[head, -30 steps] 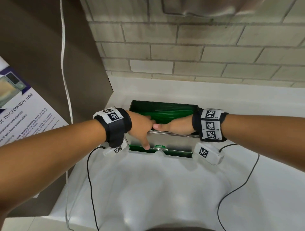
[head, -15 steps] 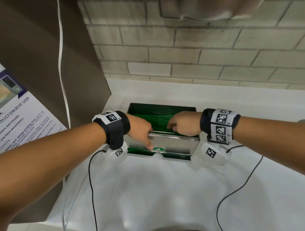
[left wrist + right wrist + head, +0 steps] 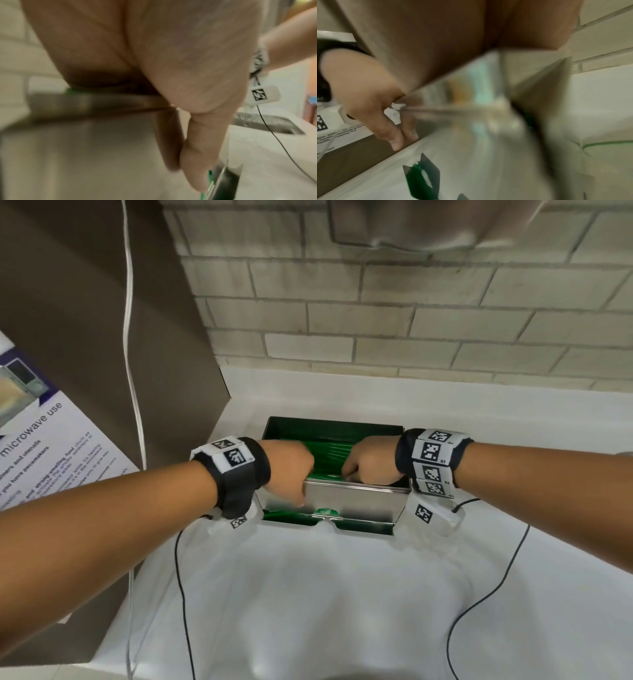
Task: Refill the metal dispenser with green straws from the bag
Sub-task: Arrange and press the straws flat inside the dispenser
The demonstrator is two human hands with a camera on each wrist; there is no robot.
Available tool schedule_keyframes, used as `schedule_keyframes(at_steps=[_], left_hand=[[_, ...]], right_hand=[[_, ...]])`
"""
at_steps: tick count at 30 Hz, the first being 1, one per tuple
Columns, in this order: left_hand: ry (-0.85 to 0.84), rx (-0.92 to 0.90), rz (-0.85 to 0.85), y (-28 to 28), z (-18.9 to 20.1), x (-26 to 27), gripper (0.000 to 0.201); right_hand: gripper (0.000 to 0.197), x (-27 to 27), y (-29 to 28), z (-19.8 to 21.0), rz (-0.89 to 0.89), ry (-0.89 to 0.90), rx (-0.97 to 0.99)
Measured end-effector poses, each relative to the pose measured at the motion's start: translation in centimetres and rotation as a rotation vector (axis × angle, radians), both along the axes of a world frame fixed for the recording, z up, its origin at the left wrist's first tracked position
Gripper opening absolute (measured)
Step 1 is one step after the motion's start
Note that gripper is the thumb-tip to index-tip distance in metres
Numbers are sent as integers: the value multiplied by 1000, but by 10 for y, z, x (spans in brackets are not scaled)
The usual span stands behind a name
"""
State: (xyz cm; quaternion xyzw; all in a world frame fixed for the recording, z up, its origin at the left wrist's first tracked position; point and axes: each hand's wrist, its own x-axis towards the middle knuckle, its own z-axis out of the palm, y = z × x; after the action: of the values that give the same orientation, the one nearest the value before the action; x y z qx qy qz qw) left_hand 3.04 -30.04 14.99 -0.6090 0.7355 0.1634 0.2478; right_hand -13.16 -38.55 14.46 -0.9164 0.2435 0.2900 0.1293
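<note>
The metal dispenser point(image 3: 356, 501) stands open-topped on the white counter point(image 3: 325, 594), with green straws point(image 3: 329, 453) lying lengthwise inside. My left hand point(image 3: 291, 470) grips its front wall at the left end, fingers over the rim and thumb point(image 3: 202, 162) down the shiny face point(image 3: 85, 148). My right hand point(image 3: 366, 463) reaches into the open top just behind the front rim, its fingers curled down on the straws and their tips hidden. Straw ends show in the front slot point(image 3: 325, 512), also in the right wrist view point(image 3: 418, 174).
A brick wall stands close behind the dispenser. A brown panel with a microwave poster point(image 3: 41, 446) and a white cord point(image 3: 132, 337) closes off the left. Black wrist cables point(image 3: 479, 601) trail over the counter. A metal recess point(image 3: 267, 124) lies to the right.
My right hand came off the front rim, passed over the straws, then dropped back down behind the front wall. My left hand kept its hold, the thumb drawing left.
</note>
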Motion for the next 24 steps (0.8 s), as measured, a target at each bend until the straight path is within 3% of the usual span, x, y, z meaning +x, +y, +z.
schedule_keyframes(at_steps=[3, 5, 7, 11, 15, 16, 18, 21, 24], left_hand=[[74, -157, -76, 1, 1, 10, 46], [123, -143, -117, -1, 2, 13, 67], [196, -73, -86, 0, 1, 10, 73], [142, 86, -27, 3, -12, 2, 64], [72, 125, 42, -5, -9, 8, 78], [59, 147, 56, -8, -10, 9, 82], [36, 214, 72, -11, -12, 7, 87], [41, 281, 123, -13, -16, 3, 69], [76, 305, 157, -13, -13, 4, 60]], right_hand=[[34, 3, 0, -4, 6, -32, -19], [33, 5, -1, -5, -14, -42, -19], [36, 4, 0, -1, -31, -61, -25], [41, 0, 1, 3, -176, -31, 60], [37, 2, 7, 1, -237, 39, 131], [39, 5, 11, 7, -305, 57, 176], [52, 8, 13, 7, -276, 57, 251], [70, 13, 18, 1, -317, 56, 395], [74, 16, 20, -7, -355, -2, 470]])
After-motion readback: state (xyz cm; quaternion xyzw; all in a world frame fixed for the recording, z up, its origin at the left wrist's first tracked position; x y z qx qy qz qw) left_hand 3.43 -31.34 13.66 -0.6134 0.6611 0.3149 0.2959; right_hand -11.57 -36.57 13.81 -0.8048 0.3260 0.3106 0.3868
